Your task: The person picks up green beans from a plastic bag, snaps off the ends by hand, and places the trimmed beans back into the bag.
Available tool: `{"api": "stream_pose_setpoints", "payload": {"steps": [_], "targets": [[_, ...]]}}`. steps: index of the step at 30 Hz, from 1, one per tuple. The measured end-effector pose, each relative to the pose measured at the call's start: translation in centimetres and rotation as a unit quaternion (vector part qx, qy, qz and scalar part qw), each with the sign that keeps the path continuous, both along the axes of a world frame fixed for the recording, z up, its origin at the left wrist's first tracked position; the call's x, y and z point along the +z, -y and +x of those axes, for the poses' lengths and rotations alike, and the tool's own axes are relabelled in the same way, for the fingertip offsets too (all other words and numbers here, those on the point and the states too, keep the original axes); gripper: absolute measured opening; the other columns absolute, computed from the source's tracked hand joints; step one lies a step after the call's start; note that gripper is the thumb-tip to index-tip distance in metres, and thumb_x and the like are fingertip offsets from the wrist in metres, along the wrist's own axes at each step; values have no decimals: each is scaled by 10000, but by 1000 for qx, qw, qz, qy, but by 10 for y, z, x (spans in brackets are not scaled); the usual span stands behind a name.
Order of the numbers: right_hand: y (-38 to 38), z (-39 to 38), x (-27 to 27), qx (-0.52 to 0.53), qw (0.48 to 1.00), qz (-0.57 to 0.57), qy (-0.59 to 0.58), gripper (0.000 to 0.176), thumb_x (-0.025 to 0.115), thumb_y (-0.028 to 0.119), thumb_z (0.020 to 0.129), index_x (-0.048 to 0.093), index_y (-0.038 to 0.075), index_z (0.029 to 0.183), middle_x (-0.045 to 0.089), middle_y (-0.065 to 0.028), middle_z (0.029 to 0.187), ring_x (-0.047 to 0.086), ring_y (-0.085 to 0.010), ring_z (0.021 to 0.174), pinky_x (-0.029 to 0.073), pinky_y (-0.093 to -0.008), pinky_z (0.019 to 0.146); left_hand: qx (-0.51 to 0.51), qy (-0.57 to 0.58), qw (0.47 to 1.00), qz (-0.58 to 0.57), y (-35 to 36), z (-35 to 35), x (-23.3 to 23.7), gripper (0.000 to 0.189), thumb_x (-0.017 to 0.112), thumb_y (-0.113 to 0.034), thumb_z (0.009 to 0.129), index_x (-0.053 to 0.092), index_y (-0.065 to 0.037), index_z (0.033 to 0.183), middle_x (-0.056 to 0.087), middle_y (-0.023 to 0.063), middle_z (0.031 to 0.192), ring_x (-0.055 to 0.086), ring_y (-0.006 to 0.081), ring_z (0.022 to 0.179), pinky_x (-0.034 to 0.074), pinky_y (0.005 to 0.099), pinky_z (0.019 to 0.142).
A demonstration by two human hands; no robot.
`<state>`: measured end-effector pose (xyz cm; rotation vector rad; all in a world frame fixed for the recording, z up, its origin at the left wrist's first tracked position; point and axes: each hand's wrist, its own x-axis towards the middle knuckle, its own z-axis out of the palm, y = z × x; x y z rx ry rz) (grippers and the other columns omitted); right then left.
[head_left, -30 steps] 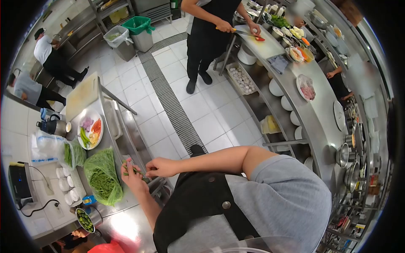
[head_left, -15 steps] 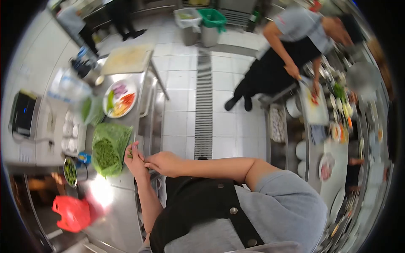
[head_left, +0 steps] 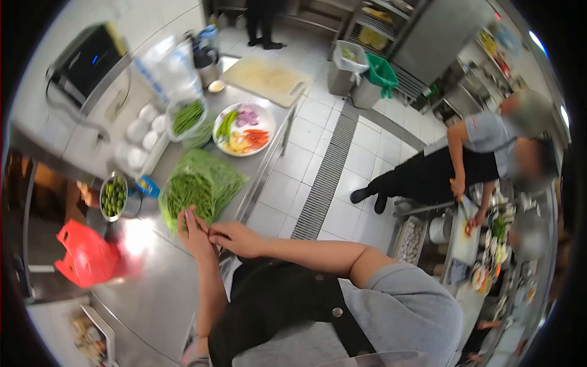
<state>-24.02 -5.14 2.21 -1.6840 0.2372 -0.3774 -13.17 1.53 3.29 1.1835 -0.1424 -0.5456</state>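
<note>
My left hand [head_left: 194,235] is closed in front of the green plastic bag [head_left: 229,177], with a thin green bean showing at its fingers half a second ago; the bag's green now lies behind it. My right hand [head_left: 237,239] pinches close against it, fingertips meeting the left fingers; what lies between them is too small to make out. Inside the bag is a heap of thin green beans [head_left: 186,192]. Just behind stands a clear plastic container [head_left: 186,118] of cut green pieces. To its right a white plate [head_left: 267,116] bears green peppers, purple onion, and red and yellow pieces.
A cutting board [head_left: 266,79] lies at the counter's far end. At left are a bowl of small green fruits [head_left: 114,197], a red plastic bag [head_left: 88,254] and an egg tray [head_left: 142,137]. Across the aisle a co-worker [head_left: 458,168] cuts food with a knife. Two bins [head_left: 370,76] stand beyond.
My view has turned left, so the counter and bag appear further right and the co-worker lower. My hands remain together, now in front of the bag's near edge.
</note>
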Motion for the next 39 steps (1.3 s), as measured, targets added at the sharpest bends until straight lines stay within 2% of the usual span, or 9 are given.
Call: {"api": "stream_pose_setpoints", "payload": {"steps": [4,6,12,17,20,22,25,33,39], "targets": [[-12,53,-14,-8,999,-45,-2,131,574,143,935,575,13,920,575,-121,760,526,-243,696,459,-358,685,7,-35,999,40,-16,46,7,200,535,-179,1042,633,-14,1099,434,-45,631,369,34,497,279,225,423],[-15,74,8,25,998,-5,-62,124,564,127,922,543,16,871,517,-99,720,487,-207,670,429,-346,639,-11,27,999,37,-23,72,-7,201,534,-178,1043,629,-5,1084,422,-51,632,359,28,498,249,236,415],[-30,110,27,186,982,-42,-13,140,601,114,860,514,8,835,497,-124,662,482,-225,591,408,-385,575,3,-93,995,32,-51,140,-53,221,514,-196,1053,596,6,1019,390,-41,581,312,50,447,212,244,414],[30,154,-3,-68,997,2,-20,244,549,155,982,513,-13,809,531,-34,759,488,-148,680,421,-319,634,-19,-126,992,6,-71,178,-60,247,509,-267,1059,553,-34,992,408,-23,586,298,54,467,215,243,429],[74,173,-52,-53,981,-161,-96,220,613,146,953,611,-30,822,623,-66,834,602,-148,772,489,-308,720,-95,-280,945,-142,-76,203,-100,246,505,-278,1061,545,-40,1014,471,0,677,394,74,560,307,227,494],[95,172,-78,-77,941,-321,-71,160,659,113,913,658,-27,834,653,-87,873,643,-167,811,510,-309,756,-48,-363,926,-94,-61,198,-93,234,502,-270,1061,541,-43,1024,496,9,710,434,95,588,352,225,525],[122,163,-72,-187,950,-198,-152,60,701,47,838,677,-7,828,636,-126,847,650,-239,798,517,-359,749,-57,-355,932,-30,-49,170,-75,189,518,-233,1052,550,-53,1004,537,18,749,490,123,619,402,227,553],[113,132,-69,-127,913,-366,-126,121,752,46,750,677,25,843,542,-128,1035,530,-333,1029,464,-422,891,-261,-418,868,50,-86,105,-70,349,562,-309,1026,416,-153,749,321,-84,600,235,39,461,159,238,416],[117,149,-73,-129,895,-405,-138,135,777,91,766,698,25,854,555,-123,1019,546,-332,1001,478,-425,860,-139,-350,926,-28,-75,142,-55,399,551,-307,1027,367,-168,701,309,-68,590,256,53,493,188,235,434]]}}
